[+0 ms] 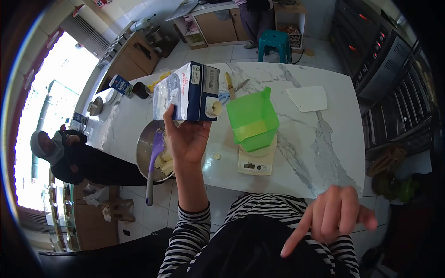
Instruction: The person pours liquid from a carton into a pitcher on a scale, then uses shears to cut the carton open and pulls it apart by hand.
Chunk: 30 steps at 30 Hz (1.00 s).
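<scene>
My left hand (187, 141) holds up a blue and white carton (185, 92) from below, tilted, its open spout pointing right. A green plastic container (252, 118) stands just right of it on a white digital scale (255, 166). Below and left of the carton is a metal bowl (144, 148) with pale yellow chunks (166, 166) and a purple spatula (157, 144) resting across it. A small round cap (217, 156) lies on the table. My right hand (331, 217) hangs in the air at the lower right, holding nothing, one finger pointing down and the others curled.
On the marble table (306, 139) lie a white scraper (308, 98) and a knife (242, 84). Another carton (121, 86) and a dark cup (141, 90) stand at the left. A person (79, 153) is at the left edge, another (255, 21) behind. A teal stool (274, 44) stands beyond.
</scene>
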Each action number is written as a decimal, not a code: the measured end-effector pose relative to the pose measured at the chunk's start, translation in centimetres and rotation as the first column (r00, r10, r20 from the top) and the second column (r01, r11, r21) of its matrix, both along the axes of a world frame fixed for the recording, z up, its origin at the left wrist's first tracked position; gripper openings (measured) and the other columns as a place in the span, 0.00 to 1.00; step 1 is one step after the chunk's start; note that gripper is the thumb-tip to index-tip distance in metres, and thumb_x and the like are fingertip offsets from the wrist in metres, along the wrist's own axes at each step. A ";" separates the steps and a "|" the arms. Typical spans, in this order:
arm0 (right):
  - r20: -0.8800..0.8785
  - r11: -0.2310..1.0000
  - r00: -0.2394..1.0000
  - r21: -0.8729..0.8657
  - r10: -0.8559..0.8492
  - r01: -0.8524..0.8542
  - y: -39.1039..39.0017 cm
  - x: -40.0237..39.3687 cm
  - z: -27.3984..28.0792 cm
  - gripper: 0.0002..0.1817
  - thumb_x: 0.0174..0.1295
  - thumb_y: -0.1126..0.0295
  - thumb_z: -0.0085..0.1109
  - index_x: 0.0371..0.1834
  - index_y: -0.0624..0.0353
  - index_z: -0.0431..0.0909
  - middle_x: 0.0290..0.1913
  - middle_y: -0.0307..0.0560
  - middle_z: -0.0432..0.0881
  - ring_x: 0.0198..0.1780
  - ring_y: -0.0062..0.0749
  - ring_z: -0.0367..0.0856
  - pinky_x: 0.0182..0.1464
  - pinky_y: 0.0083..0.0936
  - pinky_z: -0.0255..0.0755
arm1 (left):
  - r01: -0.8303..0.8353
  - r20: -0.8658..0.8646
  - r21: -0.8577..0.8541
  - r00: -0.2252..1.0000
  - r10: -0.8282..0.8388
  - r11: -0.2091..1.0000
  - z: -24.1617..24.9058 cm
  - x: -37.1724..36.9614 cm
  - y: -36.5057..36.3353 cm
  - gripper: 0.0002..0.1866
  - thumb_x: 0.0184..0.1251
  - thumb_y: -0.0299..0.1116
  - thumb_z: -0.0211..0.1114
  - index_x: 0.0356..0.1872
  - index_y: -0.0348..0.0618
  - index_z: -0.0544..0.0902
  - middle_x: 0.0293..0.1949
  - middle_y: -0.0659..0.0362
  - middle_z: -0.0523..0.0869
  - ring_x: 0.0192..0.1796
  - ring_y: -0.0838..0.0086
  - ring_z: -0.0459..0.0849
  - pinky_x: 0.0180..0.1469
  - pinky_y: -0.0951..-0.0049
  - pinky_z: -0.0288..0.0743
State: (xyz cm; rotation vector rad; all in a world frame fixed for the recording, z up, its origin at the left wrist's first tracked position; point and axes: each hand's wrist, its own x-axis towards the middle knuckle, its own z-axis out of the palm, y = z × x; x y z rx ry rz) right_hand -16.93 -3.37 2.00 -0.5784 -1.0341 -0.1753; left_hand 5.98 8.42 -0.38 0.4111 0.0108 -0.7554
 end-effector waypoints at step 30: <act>-0.210 -0.165 -0.629 -0.860 -0.749 0.484 -9.0 -10.3 -27.1 0.07 0.57 0.70 0.48 0.33 0.60 0.65 0.20 0.32 0.64 0.21 0.12 0.61 0.23 0.09 0.56 | -0.216 0.526 0.185 0.846 0.089 0.959 -0.8 -1.9 -4.1 0.20 0.58 0.37 0.52 0.51 0.43 0.65 0.46 0.58 0.75 0.47 0.72 0.75 0.46 0.69 0.73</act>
